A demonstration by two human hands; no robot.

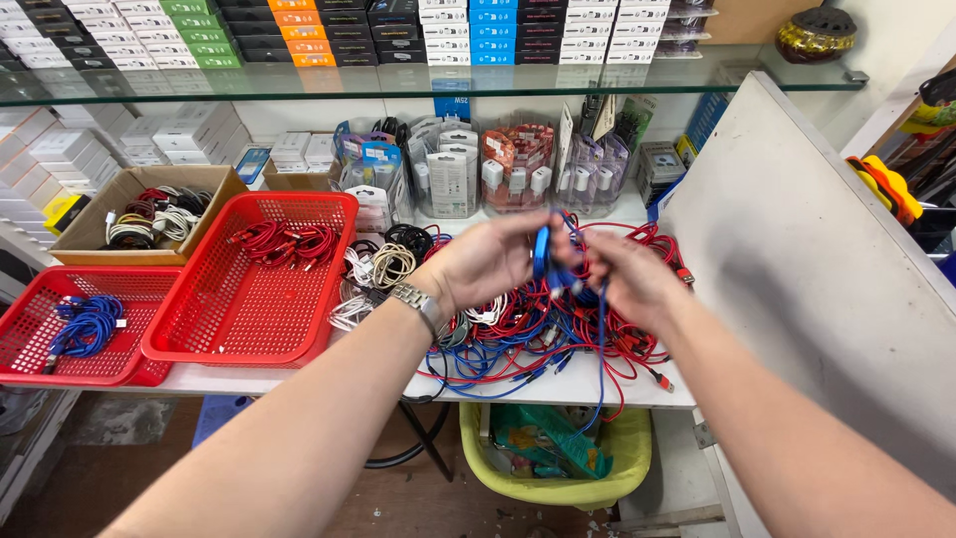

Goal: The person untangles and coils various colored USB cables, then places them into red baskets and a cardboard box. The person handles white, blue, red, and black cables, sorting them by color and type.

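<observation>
Hands up over the bench in the head view: my left hand (488,261) pinches a blue cable (541,251), fingers curled tight on its coil, while my right hand (629,277) grips the same cable from the other side, fingers closed around the strand. Both sit just above a tangled heap of red and blue cables (558,334). Left of it, a red basket (249,299) holds red cables (286,242); another red tray (40,339) holds blue ones (88,325).

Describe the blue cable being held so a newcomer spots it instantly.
Start at the tangled pile of red and blue cables on the white counter. Above it, the left hand and right hand hold a blue cable, the only one lifted off the pile.
</observation>
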